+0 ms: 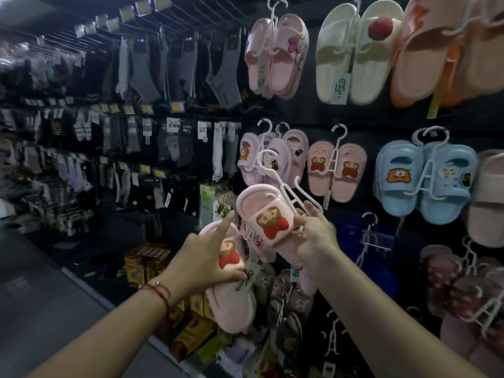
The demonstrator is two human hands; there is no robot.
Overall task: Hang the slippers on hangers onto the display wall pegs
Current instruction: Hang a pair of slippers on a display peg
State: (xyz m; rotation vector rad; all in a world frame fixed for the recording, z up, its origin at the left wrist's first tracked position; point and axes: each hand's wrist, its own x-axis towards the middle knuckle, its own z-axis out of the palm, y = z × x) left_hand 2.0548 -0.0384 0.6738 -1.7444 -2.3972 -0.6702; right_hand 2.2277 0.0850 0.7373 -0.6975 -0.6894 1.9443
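Slippers of pale pink moulded foam with bear-and-red-bow appliqués were not yet hung: one (pixel 268 214) sat on the white plastic hanger (pixel 283 184), pinched by the right hand (pixel 316 238) before the dark display wall (pixel 354 214). Its mate (pixel 227 257) remained unmounted, gripped by the left hand (pixel 203 257), forefinger extended. Mounting it and hooking onto a peg remained, as judged.

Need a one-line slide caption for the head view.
Left hand and right hand fit two pink bear slippers onto a white hanger before the slipper wall.
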